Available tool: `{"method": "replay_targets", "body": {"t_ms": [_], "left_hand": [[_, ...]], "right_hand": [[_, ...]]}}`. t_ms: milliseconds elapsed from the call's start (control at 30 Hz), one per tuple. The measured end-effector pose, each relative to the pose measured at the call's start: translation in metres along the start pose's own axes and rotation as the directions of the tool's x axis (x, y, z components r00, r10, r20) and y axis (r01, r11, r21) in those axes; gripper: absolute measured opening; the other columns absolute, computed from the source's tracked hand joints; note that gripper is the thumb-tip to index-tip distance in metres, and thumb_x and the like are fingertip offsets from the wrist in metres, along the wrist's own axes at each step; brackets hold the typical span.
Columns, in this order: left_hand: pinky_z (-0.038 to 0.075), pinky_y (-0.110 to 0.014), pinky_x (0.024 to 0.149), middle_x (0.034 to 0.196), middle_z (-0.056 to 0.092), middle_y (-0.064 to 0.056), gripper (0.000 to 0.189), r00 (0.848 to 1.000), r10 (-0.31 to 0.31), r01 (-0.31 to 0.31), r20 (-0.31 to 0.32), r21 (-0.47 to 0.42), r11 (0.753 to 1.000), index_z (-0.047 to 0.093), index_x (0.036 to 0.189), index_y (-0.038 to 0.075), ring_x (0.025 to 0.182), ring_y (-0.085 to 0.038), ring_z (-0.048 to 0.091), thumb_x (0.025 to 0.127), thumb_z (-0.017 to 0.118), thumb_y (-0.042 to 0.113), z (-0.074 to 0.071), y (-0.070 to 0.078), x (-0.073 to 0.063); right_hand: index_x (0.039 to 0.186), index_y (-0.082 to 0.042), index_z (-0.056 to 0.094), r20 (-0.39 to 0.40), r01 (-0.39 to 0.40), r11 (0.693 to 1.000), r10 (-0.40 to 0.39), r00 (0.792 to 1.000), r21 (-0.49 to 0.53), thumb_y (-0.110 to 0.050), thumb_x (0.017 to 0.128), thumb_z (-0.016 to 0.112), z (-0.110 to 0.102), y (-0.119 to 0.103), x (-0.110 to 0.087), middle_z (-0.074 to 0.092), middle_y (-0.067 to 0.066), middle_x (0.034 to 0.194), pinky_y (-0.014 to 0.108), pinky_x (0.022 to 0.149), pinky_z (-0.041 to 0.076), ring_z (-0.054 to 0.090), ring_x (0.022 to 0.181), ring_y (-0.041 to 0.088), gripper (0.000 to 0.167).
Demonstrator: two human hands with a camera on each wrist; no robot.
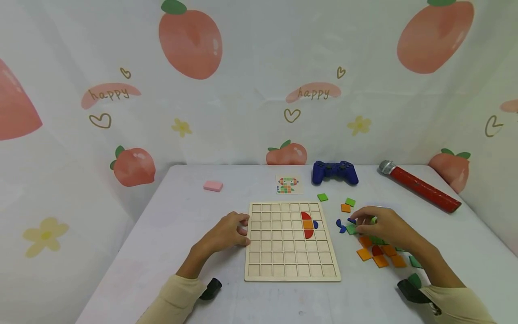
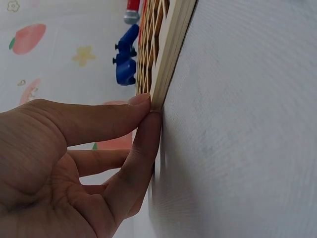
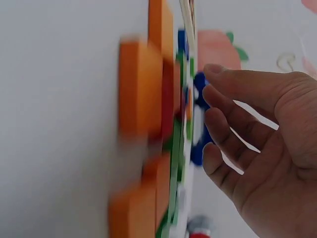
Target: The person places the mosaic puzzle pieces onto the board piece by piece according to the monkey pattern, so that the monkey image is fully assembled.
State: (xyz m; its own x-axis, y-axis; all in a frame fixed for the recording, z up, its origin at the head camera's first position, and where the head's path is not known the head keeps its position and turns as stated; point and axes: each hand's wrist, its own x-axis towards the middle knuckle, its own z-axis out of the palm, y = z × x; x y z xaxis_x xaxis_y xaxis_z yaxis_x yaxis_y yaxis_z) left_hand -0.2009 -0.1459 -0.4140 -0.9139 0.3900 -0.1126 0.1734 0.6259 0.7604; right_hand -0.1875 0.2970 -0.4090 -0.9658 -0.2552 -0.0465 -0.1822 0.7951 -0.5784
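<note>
At far left, the backdrop [image 1: 121, 49] reads "happy" above a heart, and a pink block [image 1: 213, 186] lies on the table [image 1: 170, 225]. The left hand [image 1: 226, 231] pinches the left edge of the wooden grid board [image 1: 279, 247] between thumb and finger; the left wrist view cuts the board off at its top. Red, orange and blue pieces [image 1: 308, 225] sit in the board's upper right cells. Behind it lies a patterned card [image 1: 288, 184], its details too small to make out, under a second "happy". Right of the board, the right hand [image 1: 380, 222] hovers over loose coloured tiles [image 1: 380, 261], fingers loosely bent, thumb and fingertips apart, hiding some tiles; in the right wrist view the nearest orange ones are blurred. A blue game controller [image 1: 335, 172] and red microphone [image 1: 422, 188] lie beyond.
</note>
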Motion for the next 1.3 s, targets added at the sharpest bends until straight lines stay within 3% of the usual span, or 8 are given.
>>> {"method": "replay_targets", "body": {"t_ms": [400,567,900,1067,1300], "left_hand": [[0.057,-0.029,0.07,0.117,0.06,-0.012,0.068,0.999,-0.032,0.031,-0.02,-0.016,0.999,0.058,0.141,-0.011,0.097,-0.016,0.066,0.08,0.088,-0.001,0.001,0.002,0.0],[0.057,-0.028,0.07,0.116,0.06,-0.011,0.068,0.999,-0.031,0.031,-0.023,-0.005,1.0,0.058,0.141,-0.011,0.097,-0.016,0.066,0.08,0.088,-0.002,0.001,0.0,0.001],[0.057,-0.026,0.072,0.119,0.061,-0.01,0.071,0.999,-0.031,0.031,-0.022,-0.005,1.0,0.057,0.144,-0.01,0.099,-0.016,0.067,0.081,0.087,-0.001,0.004,-0.004,0.002],[0.057,-0.026,0.072,0.119,0.061,-0.01,0.071,0.999,-0.028,0.028,-0.024,-0.002,1.0,0.056,0.144,-0.011,0.099,-0.016,0.066,0.081,0.087,-0.001,0.004,-0.004,0.002],[0.056,-0.026,0.071,0.12,0.06,-0.011,0.07,0.999,-0.03,0.03,-0.026,-0.003,1.0,0.056,0.143,-0.011,0.098,-0.016,0.066,0.081,0.087,-0.001,0.004,-0.004,0.001]], "right_hand": [[0.122,-0.001,0.075,-0.018,-0.082,0.996,0.081,0.997,-0.036,-0.017,0.092,0.083,-0.014,0.034,-0.023,0.071,0.0,0.097,0.022,0.071,0.054,0.061,0.088,0.019,0.035],[0.12,-0.004,0.076,-0.008,-0.06,0.997,0.059,0.998,-0.046,-0.021,0.091,0.084,-0.01,0.03,-0.021,0.071,0.001,0.101,0.022,0.072,0.054,0.06,0.092,0.019,0.035],[0.119,-0.008,0.077,-0.019,0.067,0.996,-0.069,0.997,-0.056,-0.024,0.091,0.085,0.003,0.013,-0.01,0.074,0.004,0.114,0.02,0.078,0.054,0.061,0.102,0.022,0.033],[0.12,-0.008,0.077,0.015,0.09,0.995,-0.089,0.996,-0.043,-0.022,0.09,0.086,0.006,0.008,-0.004,0.075,0.002,0.113,0.033,0.085,0.059,0.062,0.102,0.021,0.034],[0.12,-0.007,0.077,0.053,0.079,0.997,-0.077,0.996,-0.025,-0.016,0.091,0.084,0.008,0.003,0.001,0.073,-0.001,0.108,0.024,0.079,0.056,0.06,0.096,0.018,0.031]]}}
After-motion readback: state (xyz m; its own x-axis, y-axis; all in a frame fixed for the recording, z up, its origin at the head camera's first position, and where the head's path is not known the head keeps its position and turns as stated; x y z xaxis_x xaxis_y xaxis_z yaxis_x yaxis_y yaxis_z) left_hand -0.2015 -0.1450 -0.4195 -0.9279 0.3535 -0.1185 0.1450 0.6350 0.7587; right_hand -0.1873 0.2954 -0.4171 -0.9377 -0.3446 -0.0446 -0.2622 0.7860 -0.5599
